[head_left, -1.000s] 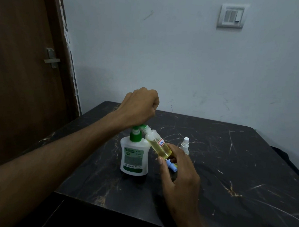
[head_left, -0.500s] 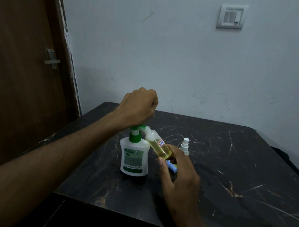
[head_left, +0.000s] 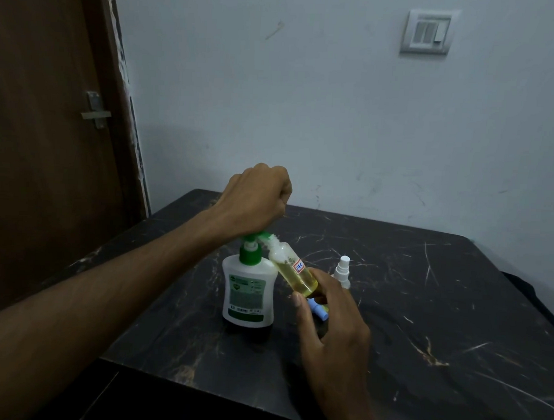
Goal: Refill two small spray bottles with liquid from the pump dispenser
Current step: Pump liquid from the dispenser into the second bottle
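Right hand pinching the base of a small spray bottle, tilted, open neck pushed up against the green nozzle of the pump dispenser. Yellowish liquid pooled in its lower half. Left hand fisted, bearing down on the pump head, nothing visibly gripped inside. Dispenser upright on the dark marble table. Just right of the dispenser, a blue cap lying flat. Further right, second spray bottle, white sprayer on, standing alone. Behind the dispenser, wall switch.
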Motion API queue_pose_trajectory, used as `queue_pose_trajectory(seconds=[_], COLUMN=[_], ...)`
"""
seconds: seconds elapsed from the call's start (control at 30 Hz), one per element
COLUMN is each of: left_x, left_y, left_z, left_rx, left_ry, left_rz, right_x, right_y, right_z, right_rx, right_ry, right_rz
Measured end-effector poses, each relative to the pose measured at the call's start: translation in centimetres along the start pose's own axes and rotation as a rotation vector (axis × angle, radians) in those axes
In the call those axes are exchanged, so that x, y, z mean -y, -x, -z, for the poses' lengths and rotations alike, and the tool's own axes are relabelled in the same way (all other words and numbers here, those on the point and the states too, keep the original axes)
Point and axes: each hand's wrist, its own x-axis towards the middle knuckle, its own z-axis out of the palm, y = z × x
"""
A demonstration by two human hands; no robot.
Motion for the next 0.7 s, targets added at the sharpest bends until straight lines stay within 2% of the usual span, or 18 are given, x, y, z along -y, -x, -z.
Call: queue_pose_trajectory(seconds=[0.17, 0.5, 0.7], left_x=[-0.46, -0.76, -0.74], left_y=[0.09, 0.2, 0.03], left_z=[0.07, 0.18, 0.16], left_rx=[0.053, 0.047, 0.031], left_ry=[-0.015, -0.017, -0.011], left_rz=[-0.036, -0.032, 0.02], right_x=[-0.01, -0.05, -0.09], right_y=[-0.01, -0.08, -0.38], right_z=[0.04, -0.24, -0.23], right_rx=[0.001, -0.001, 0.136], right_ry=[-0.004, -0.007, -0.006], right_rz=[0.006, 0.028, -0.013])
